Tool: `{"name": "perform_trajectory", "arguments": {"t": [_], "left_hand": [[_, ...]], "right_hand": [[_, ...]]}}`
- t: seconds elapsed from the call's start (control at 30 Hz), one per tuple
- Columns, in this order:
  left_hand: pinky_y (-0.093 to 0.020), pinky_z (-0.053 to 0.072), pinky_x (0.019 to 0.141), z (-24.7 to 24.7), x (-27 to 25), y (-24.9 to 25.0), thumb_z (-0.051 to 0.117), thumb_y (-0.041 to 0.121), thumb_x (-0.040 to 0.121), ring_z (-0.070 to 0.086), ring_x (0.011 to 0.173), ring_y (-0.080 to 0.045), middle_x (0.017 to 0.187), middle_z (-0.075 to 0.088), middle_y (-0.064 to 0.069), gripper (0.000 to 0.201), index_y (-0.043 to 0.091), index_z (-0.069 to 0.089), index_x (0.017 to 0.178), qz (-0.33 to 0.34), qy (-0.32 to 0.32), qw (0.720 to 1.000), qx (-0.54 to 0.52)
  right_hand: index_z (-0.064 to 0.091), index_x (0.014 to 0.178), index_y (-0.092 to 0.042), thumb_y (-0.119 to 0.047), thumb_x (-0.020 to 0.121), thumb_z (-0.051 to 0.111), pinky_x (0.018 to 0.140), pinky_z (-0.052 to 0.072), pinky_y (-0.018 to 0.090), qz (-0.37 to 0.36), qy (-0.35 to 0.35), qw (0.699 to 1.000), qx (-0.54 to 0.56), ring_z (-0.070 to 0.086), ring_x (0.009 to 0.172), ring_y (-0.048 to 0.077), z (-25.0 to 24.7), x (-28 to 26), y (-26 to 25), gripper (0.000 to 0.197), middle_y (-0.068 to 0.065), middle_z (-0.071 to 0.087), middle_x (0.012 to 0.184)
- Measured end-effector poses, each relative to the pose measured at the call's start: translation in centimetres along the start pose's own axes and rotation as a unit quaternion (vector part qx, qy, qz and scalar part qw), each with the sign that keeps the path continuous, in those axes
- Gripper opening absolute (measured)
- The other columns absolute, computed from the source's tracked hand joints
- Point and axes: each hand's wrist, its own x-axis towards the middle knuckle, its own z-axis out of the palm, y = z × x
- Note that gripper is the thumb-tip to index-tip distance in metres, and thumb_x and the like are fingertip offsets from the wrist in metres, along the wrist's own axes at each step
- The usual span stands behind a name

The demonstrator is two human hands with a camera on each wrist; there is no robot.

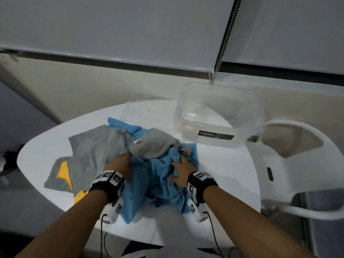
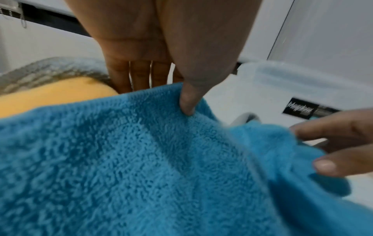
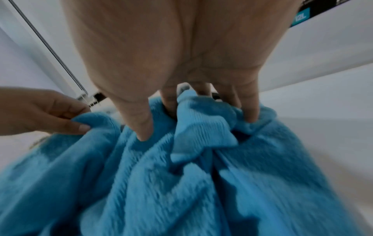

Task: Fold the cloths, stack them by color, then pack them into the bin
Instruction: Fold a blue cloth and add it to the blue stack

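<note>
Unfolded and tangled in a heap near the front edge of the white round table [image 1: 223,164]: fluffy blue terry cloths [image 1: 160,175], grey cloths [image 1: 93,146] draped over them toward the left edge, and a yellow cloth [image 1: 64,173] peeking out beneath the grey at the front-left. Nothing folded or stacked yet, so probably the sorting-out of a first cloth.

Standing toward the back right edge, well apart from the heap: a clear rectangular plastic bin with a dark label [image 1: 214,116], empty, likely parked there to leave folding room in front. Just left of it, touching or nearly so, a clear plastic lid [image 1: 141,112], set aside so the bin stays ready for packing.

Left hand [image 1: 121,164] at the seam between grey and blue: in the left wrist view, thumb [image 2: 187,102] pressed into the blue edge against the fingers behind, a pinch on the blue cloth, presumably to free it from the grey.

Right hand [image 1: 181,167] on the blue bunch nearer the right edge: thumb and fingers [image 3: 252,110] curled down into the folds, gathering a handful of blue, apparently to pull one cloth clear for spreading.
</note>
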Motion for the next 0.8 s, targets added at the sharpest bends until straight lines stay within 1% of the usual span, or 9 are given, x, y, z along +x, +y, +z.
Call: {"name": "perform_trajectory", "arguments": {"t": [0.1,0.2,0.33,0.37,0.43,0.47,0.53,0.67,0.8], "left_hand": [[-0.038,0.048,0.082,-1.9,-2.2,2.5,0.047,0.032,0.088,0.061,0.098,-0.034,0.104,0.063,-0.011,0.027,0.013,0.06,0.101,0.089,0.053,0.993,-0.054],[-0.035,0.049,0.085,-4.6,-5.2,5.8,0.028,0.043,0.078,0.062,0.096,-0.029,0.104,0.067,-0.008,0.053,0.017,0.062,0.109,0.214,0.07,0.969,-0.105],[-0.033,0.049,0.084,-10.2,-6.7,8.6,0.028,0.044,0.079,0.063,0.093,-0.014,0.104,0.068,0.005,0.048,0.035,0.055,0.118,0.308,0.052,0.941,-0.134],[-0.032,0.049,0.081,-11.9,-6.7,9.0,0.032,0.043,0.08,0.063,0.091,-0.013,0.1,0.068,0.008,0.043,0.037,0.055,0.115,0.326,0.058,0.935,-0.125],[-0.034,0.049,0.074,-15.0,-6.6,8.9,0.043,0.046,0.081,0.063,0.083,-0.016,0.086,0.066,0.01,0.028,0.037,0.054,0.105,0.336,0.076,0.935,-0.087],[-0.034,0.048,0.071,-16.4,-6.6,8.8,0.048,0.05,0.08,0.061,0.08,-0.017,0.08,0.064,0.011,0.026,0.037,0.053,0.101,0.328,0.086,0.939,-0.063],[-0.033,0.046,0.07,-18.5,-6.3,8.1,0.058,0.059,0.077,0.054,0.073,-0.012,0.076,0.06,0.015,0.031,0.037,0.053,0.099,0.306,0.088,0.948,-0.023],[-0.027,0.039,0.069,-20.6,-5.8,6.6,0.072,0.043,0.08,0.054,0.074,-0.012,0.078,0.058,0.013,0.022,0.03,0.063,0.095,0.311,0.091,0.946,-0.008],[-0.028,0.035,0.07,-22.2,-5.3,5.2,0.06,0.04,0.083,0.055,0.078,-0.019,0.083,0.06,0.001,0.022,0.02,0.067,0.09,0.349,0.174,0.92,-0.038]], "right_hand": [[0.044,0.137,-0.024,-0.046,0.083,0.064,0.109,0.038,0.043,-0.025,0.067,0.997,0.021,0.037,0.136,0.031,-2.7,-1.8,-0.4,0.062,0.006,0.031,0.151],[0.036,0.142,-0.024,-0.034,0.081,0.069,0.11,0.037,0.043,-0.135,0.103,0.983,0.073,0.037,0.136,0.027,-5.6,-3.6,-1.8,0.07,0.001,0.034,0.149],[0.042,0.143,-0.015,-0.01,0.076,0.075,0.113,0.03,0.021,-0.264,0.11,0.946,0.152,0.038,0.131,0.004,-10.4,-6.3,-5.8,0.076,-0.005,0.044,0.143],[0.051,0.136,-0.012,-0.006,0.075,0.075,0.106,0.036,0.016,-0.265,0.122,0.942,0.168,0.046,0.12,0.002,-11.8,-6.9,-6.6,0.066,-0.006,0.053,0.132],[0.066,0.108,-0.012,-0.009,0.075,0.073,0.084,0.049,0.026,-0.248,0.153,0.941,0.173,0.06,0.093,0.01,-14.2,-8.1,-7.3,0.034,-0.003,0.068,0.101],[0.065,0.094,-0.012,-0.013,0.076,0.073,0.074,0.05,0.03,-0.235,0.164,0.943,0.171,0.06,0.081,0.012,-15.2,-8.6,-7.3,0.02,-0.001,0.066,0.087],[0.058,0.082,-0.017,-0.018,0.08,0.075,0.063,0.046,0.026,-0.229,0.181,0.942,0.166,0.054,0.067,0.008,-16.7,-9.3,-6.9,0.018,-0.004,0.059,0.073],[0.048,0.074,-0.026,-0.015,0.081,0.074,0.058,0.037,0.022,-0.217,0.231,0.941,0.118,0.047,0.06,0.007,-18.9,-10.9,-6.7,0.029,-0.007,0.051,0.064],[0.052,0.083,-0.018,-0.018,0.083,0.074,0.061,0.043,0.025,-0.178,0.255,0.945,0.099,0.056,0.067,0.012,-20.0,-12.3,-6.5,0.022,0.0,0.062,0.073]]}}
